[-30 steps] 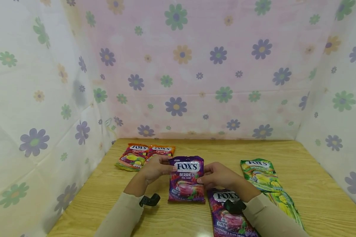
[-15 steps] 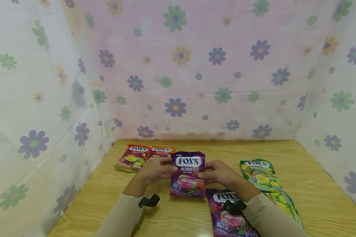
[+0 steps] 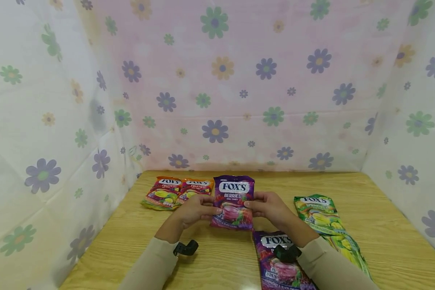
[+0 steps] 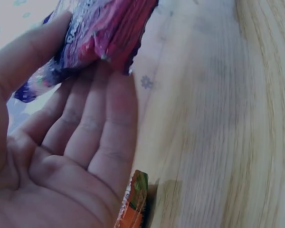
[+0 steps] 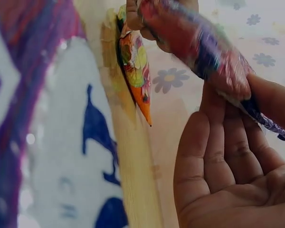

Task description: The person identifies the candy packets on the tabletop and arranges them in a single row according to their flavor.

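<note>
Between both hands, a purple bag of berries candy [image 3: 235, 207] is held up over the middle of the table, its printed front toward the head camera. My left hand [image 3: 195, 210] pinches its left edge, thumb in front and fingers behind. On the opposite edge, my right hand [image 3: 272, 208] does the same. The left wrist view shows the bag [image 4: 109, 33] between thumb and fingers. In the right wrist view the bag [image 5: 218, 61] spans both hands. Beneath my right wrist lies a second purple berries bag [image 3: 282, 268], partly covered by the forearm.
Orange fruits candy bags [image 3: 163, 193] lie side by side at the back left, behind the left hand. Green and yellow candy bags [image 3: 319, 213] lie at the right, partly under the right sleeve. A flowered cloth [image 3: 217, 100] walls the wooden table [image 3: 210, 262] at back and sides.
The held berries bag has moved up, away from the person, and slightly right, with both hands still on its edges. The left hand has shifted right with it. The other bags lie unmoved.
</note>
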`<state>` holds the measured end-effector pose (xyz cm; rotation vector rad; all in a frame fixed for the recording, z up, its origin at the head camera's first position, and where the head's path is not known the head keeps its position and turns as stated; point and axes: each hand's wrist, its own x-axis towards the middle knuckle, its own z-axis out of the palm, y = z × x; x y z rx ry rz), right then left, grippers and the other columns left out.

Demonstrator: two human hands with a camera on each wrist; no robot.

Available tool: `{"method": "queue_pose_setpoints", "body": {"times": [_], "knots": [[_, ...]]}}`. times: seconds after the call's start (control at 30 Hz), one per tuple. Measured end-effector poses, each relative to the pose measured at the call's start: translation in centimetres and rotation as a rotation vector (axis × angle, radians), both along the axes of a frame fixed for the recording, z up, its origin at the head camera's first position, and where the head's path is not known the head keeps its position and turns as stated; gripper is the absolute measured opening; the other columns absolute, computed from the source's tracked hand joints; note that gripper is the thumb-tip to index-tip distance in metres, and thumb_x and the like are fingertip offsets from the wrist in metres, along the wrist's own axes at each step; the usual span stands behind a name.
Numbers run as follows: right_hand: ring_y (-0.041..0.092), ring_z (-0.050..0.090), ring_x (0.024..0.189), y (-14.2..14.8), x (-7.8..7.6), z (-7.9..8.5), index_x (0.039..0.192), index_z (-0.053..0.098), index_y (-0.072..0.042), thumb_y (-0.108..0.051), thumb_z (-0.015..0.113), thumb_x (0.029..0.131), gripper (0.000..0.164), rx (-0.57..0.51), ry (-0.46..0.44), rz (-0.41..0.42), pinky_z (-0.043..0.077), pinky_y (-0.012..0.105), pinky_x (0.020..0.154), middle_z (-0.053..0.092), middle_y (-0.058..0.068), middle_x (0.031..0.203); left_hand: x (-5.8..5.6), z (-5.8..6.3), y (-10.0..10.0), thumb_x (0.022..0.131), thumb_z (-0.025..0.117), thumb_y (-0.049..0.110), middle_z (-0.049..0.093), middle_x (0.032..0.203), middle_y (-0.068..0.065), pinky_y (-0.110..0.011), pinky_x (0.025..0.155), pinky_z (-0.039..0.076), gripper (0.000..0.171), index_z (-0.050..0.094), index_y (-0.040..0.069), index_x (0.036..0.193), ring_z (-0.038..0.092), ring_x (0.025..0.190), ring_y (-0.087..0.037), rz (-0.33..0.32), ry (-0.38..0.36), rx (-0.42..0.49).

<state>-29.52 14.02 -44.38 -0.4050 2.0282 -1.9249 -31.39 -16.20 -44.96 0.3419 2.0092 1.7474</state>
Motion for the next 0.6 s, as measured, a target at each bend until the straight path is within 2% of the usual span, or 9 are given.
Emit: {"method": "queue_pose_setpoints", "body": {"times": [0.1, 0.27, 0.43, 0.6], "knots": [[0.021, 0.071, 0.103, -0.03, -0.15, -0.01, 0.140, 0.055, 0.007, -0.028, 0.072, 0.098, 0.058, -0.017, -0.012, -0.037, 0.061, 0.036, 0.092, 0.068, 0.017, 0.126, -0.02, 0.07, 0.04, 0.089, 0.083, 0.023, 0.048, 0.152, -0.027, -0.042, 0.096, 0.060, 0.076, 0.047, -0.006, 0.149, 0.065, 0.123, -0.029, 0.054, 0.025, -0.002], [0.020, 0.069, 0.112, 0.07, -0.26, -0.09, 0.148, 0.045, 0.009, -0.023, 0.070, 0.100, 0.063, -0.061, -0.034, -0.045, 0.059, 0.035, 0.097, 0.059, 0.023, 0.138, -0.07, 0.20, 0.13, 0.087, 0.086, 0.028, 0.049, 0.152, -0.024, -0.044, 0.098, 0.059, 0.084, 0.044, -0.004, 0.153, 0.062, 0.128, -0.032, 0.111, 0.048, -0.018], [0.019, 0.069, 0.112, 0.15, -0.17, -0.19, 0.147, 0.045, 0.011, -0.019, 0.069, 0.100, 0.061, -0.084, -0.016, -0.039, 0.058, 0.035, 0.099, 0.059, 0.022, 0.134, 0.06, 0.24, 0.13, 0.087, 0.085, 0.028, 0.051, 0.150, -0.022, -0.041, 0.097, 0.059, 0.084, 0.044, -0.003, 0.153, 0.061, 0.127, -0.031, 0.120, 0.067, -0.016], [0.019, 0.069, 0.111, -0.01, -0.14, -0.14, 0.143, 0.050, 0.009, -0.020, 0.071, 0.100, 0.057, -0.090, -0.022, -0.036, 0.059, 0.034, 0.098, 0.063, 0.017, 0.128, 0.16, 0.23, 0.14, 0.089, 0.084, 0.026, 0.051, 0.148, -0.024, -0.039, 0.094, 0.060, 0.082, 0.043, -0.003, 0.153, 0.062, 0.123, -0.031, 0.122, 0.093, -0.004]]}}
